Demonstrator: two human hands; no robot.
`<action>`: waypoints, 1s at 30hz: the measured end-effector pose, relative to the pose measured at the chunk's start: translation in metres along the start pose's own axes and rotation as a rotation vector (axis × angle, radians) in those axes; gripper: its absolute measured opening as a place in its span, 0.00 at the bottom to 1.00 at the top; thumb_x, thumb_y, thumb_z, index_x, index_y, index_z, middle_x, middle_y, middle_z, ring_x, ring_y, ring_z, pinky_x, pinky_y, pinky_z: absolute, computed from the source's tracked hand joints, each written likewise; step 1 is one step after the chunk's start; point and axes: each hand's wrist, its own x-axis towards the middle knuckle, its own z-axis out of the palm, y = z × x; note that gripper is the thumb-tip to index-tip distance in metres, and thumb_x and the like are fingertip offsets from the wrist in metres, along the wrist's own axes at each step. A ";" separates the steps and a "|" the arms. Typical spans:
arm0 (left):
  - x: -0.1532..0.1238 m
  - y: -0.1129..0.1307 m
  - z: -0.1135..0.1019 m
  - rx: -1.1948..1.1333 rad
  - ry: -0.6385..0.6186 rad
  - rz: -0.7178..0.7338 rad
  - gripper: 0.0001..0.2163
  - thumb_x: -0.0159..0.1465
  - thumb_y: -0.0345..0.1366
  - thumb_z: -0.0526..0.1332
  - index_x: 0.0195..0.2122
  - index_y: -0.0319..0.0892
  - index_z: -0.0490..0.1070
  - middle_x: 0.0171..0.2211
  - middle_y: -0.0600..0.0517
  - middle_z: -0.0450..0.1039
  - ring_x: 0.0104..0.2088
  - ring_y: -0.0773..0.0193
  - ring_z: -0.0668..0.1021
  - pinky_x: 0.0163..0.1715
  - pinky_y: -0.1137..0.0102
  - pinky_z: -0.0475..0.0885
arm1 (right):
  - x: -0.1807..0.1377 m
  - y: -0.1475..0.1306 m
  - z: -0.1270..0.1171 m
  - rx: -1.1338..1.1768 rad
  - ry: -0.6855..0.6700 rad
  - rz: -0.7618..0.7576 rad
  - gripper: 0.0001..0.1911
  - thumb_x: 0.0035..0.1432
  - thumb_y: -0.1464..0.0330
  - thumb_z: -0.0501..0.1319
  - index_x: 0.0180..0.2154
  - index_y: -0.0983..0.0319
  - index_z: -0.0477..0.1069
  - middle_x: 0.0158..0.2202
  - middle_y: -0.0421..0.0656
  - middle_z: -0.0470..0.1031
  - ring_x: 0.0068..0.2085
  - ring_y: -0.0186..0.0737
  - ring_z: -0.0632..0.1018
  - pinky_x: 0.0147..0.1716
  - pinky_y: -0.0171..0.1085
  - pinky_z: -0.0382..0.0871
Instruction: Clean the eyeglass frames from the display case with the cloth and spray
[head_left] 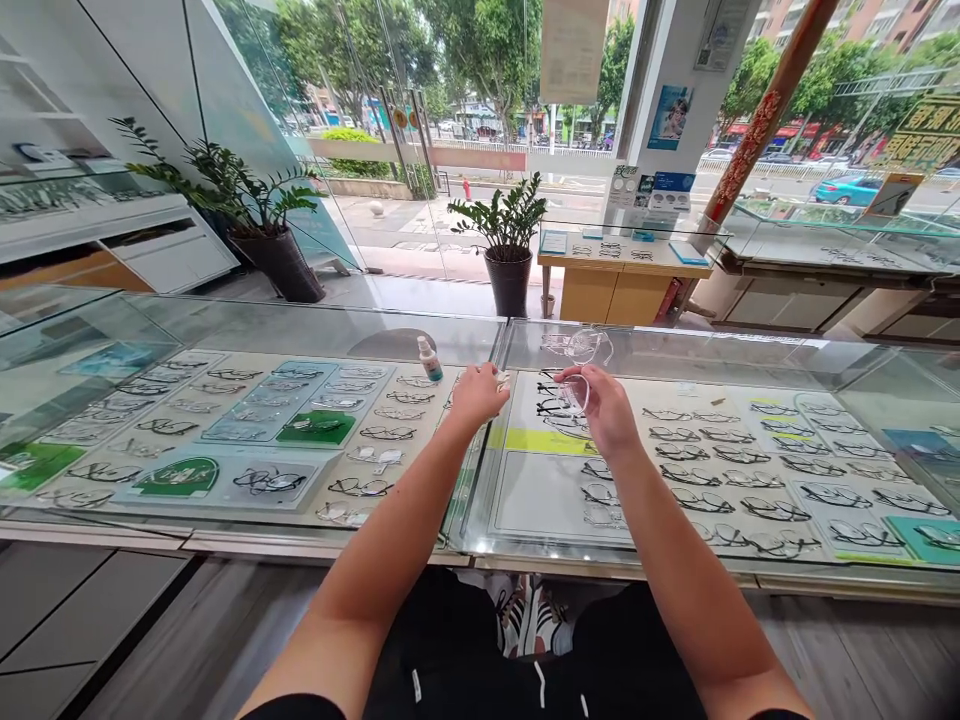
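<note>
My right hand (609, 408) pinches a round, clear lens-like piece (574, 394) with a pale rim, held above the glass counter. To its left, my left hand (480, 396) is closed, with a small white piece (504, 380), perhaps cloth or tissue, showing at its fingertips. Just beyond the right hand, a pair of clear-framed glasses (581, 346) appears on the counter top. A small spray bottle (429, 358) with a white top and bluish-green lower part stands left of my left hand. The two hands are apart.
Beneath the glass top (480, 335) lie rows of eyeglasses (694, 475) on pale trays, some with green cards (316, 426). Beyond the counter stand two potted plants (510, 285) (281, 265) and a wooden display table (611, 290). Large windows face a street.
</note>
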 end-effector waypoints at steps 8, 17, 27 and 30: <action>0.008 -0.011 -0.002 -0.359 -0.042 -0.144 0.16 0.54 0.33 0.73 0.39 0.48 0.69 0.35 0.50 0.72 0.32 0.56 0.77 0.34 0.66 0.66 | -0.001 -0.001 0.000 -0.003 -0.013 0.012 0.13 0.66 0.56 0.68 0.37 0.57 0.85 0.42 0.44 0.87 0.37 0.40 0.78 0.42 0.39 0.74; 0.011 0.015 -0.018 -0.988 -0.234 -0.223 0.16 0.59 0.48 0.65 0.42 0.42 0.72 0.35 0.47 0.77 0.30 0.61 0.77 0.28 0.68 0.74 | 0.000 -0.001 -0.001 -0.008 -0.006 -0.002 0.12 0.65 0.56 0.68 0.36 0.57 0.85 0.42 0.45 0.87 0.37 0.40 0.78 0.41 0.40 0.75; 0.002 0.027 -0.023 -1.164 -0.217 -0.178 0.18 0.65 0.52 0.63 0.42 0.41 0.78 0.34 0.45 0.78 0.27 0.64 0.74 0.24 0.68 0.72 | -0.001 0.000 -0.001 -0.022 -0.011 -0.002 0.12 0.65 0.56 0.68 0.35 0.56 0.84 0.42 0.45 0.87 0.37 0.40 0.79 0.40 0.40 0.74; 0.004 0.026 -0.019 -1.154 -0.196 -0.225 0.14 0.60 0.42 0.66 0.43 0.41 0.77 0.30 0.51 0.74 0.24 0.67 0.72 0.22 0.71 0.70 | -0.001 0.000 -0.001 -0.023 -0.017 0.001 0.13 0.65 0.56 0.68 0.36 0.56 0.84 0.41 0.44 0.87 0.37 0.41 0.78 0.39 0.40 0.73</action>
